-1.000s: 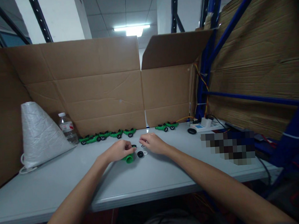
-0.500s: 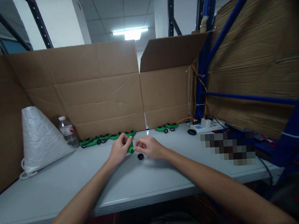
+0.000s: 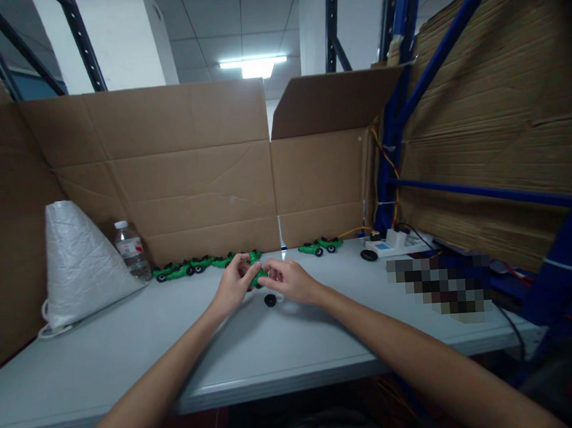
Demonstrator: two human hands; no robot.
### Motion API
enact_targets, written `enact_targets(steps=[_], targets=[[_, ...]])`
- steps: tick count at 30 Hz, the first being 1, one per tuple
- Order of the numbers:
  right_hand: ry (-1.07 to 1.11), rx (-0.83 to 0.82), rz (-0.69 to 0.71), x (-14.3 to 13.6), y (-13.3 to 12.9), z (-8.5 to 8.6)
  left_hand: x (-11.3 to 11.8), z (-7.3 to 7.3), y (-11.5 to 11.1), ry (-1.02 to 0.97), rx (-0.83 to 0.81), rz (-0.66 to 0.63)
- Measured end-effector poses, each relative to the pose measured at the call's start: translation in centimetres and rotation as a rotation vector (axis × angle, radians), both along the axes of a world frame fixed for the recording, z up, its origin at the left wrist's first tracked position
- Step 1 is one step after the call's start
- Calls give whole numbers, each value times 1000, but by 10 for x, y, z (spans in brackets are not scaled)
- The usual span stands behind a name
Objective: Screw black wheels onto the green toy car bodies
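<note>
A green toy car (image 3: 259,278), partly covered by fingers, is held above the table between my two hands. My left hand (image 3: 233,286) is closed around its left side, thumb toward the front. The fingers of my right hand (image 3: 293,281) are bent together and pinch at the car's right end; whether a small part is between them is hidden. Just below, a black toy wheel (image 3: 270,300) rests on the white table (image 3: 217,360), close under the right fingers.
Several green toy cars (image 3: 187,269) line the back left, and more green cars (image 3: 320,247) stand back right. A silvery bag (image 3: 83,271) and a water bottle (image 3: 131,249) are at left. A power strip (image 3: 389,245) and a black round object (image 3: 368,255) lie right.
My right hand has closed in on the green toy car, its fingertips now at the car's right end. My left hand has shifted slightly right and turned the car.
</note>
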State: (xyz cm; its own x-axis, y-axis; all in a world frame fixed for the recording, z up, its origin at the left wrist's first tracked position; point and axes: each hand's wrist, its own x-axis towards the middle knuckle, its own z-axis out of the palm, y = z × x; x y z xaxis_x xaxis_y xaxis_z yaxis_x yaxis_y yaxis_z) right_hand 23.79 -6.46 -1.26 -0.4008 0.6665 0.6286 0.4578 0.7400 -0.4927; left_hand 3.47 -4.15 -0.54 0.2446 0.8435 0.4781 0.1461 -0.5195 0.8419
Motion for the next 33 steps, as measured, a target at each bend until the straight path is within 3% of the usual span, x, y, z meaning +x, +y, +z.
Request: enact_targets(steps=[4, 8, 11, 17, 24, 33], targets=[[82, -3, -82, 0, 5, -2, 2, 2, 1, -107, -65, -74], [204, -56, -127, 2, 13, -5, 2, 7, -6, -116, 19, -109], [273, -103, -129, 3, 16, -6, 1, 9, -12, -16, 107, -88], [224, -88, -97, 1, 10, -3, -3, 11, -15, 141, 213, 27], [160, -48, -73, -2, 6, -2, -3, 10, -5, -27, 122, 91], [-192, 159, -69, 3, 9, -10, -15, 15, 8, -176, 222, 387]])
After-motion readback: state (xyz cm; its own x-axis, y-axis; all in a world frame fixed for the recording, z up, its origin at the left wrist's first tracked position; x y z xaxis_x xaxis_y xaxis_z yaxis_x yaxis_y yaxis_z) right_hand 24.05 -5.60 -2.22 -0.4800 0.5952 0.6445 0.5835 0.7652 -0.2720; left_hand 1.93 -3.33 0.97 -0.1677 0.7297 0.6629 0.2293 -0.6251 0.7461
